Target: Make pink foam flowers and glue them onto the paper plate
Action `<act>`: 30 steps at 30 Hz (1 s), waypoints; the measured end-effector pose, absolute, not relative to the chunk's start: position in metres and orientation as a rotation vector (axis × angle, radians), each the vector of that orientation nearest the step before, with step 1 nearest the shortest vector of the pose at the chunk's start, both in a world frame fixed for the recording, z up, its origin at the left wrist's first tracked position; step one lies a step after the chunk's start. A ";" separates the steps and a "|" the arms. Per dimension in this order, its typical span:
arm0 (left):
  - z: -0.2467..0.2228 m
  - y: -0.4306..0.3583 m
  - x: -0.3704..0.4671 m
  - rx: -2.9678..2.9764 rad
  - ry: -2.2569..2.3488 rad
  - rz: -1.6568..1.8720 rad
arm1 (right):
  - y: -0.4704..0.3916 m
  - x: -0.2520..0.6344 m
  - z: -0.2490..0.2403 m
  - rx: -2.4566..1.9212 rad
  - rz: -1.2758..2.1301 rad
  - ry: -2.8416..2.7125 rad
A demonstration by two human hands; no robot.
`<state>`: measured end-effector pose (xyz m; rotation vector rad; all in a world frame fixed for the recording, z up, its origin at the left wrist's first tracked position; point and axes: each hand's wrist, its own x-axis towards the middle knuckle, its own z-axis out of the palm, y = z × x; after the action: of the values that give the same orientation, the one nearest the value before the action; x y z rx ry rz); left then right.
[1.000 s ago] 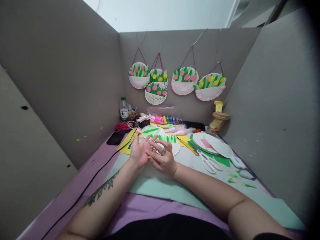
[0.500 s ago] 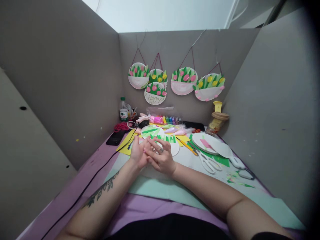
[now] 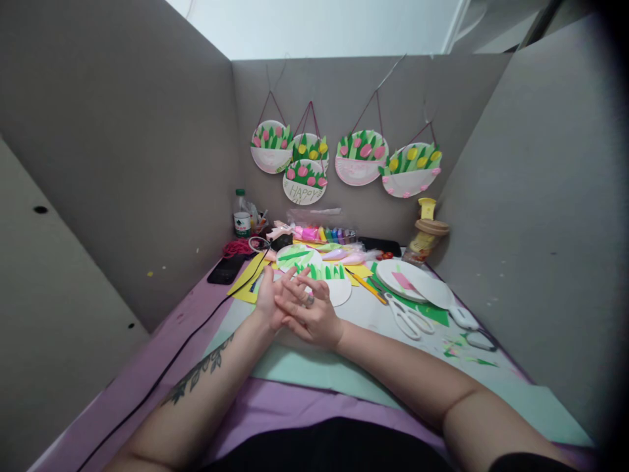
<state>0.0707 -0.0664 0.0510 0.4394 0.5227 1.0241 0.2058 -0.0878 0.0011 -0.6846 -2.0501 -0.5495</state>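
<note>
My left hand (image 3: 271,303) is turned palm up above the table, its fingers stretched out and apart. Across that palm lies my right hand (image 3: 314,318), a ring on one finger, its fingers extended and pressing on the left palm. Anything between the two is hidden. Just beyond the fingers is a white paper plate piece (image 3: 339,292) with green paper leaves (image 3: 335,271) along its upper edge. Behind it sits a round white plate (image 3: 289,257) with green strips on it.
White-handled scissors (image 3: 410,319), a yellow craft knife (image 3: 369,289) and stacked paper plates (image 3: 388,278) lie to the right. A phone (image 3: 225,269) and black cable (image 3: 194,337) are at left. Coloured clay packs (image 3: 319,234) line the back, below hanging tulip plates (image 3: 362,157).
My right fingers have slid slightly left and toward the heel of my left palm. A small pink bit that showed between the hands is now covered.
</note>
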 end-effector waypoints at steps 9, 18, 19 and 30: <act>0.052 -0.067 0.073 0.457 0.510 1.062 | -0.088 0.201 0.004 -0.770 -0.297 -1.913; 0.049 -0.064 0.073 0.511 0.468 1.024 | -0.078 0.201 0.011 -0.799 -0.109 -1.802; 0.050 -0.060 0.067 0.555 0.471 1.074 | -0.074 0.204 0.011 -0.832 -0.099 -1.794; 0.033 -0.032 0.016 2.211 1.507 0.670 | -0.040 0.220 -0.022 -1.367 0.008 -2.178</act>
<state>0.0159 -0.0325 0.0334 2.2115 1.5070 0.6697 0.2197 -0.0403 -0.0215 -1.3667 -2.1776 0.0083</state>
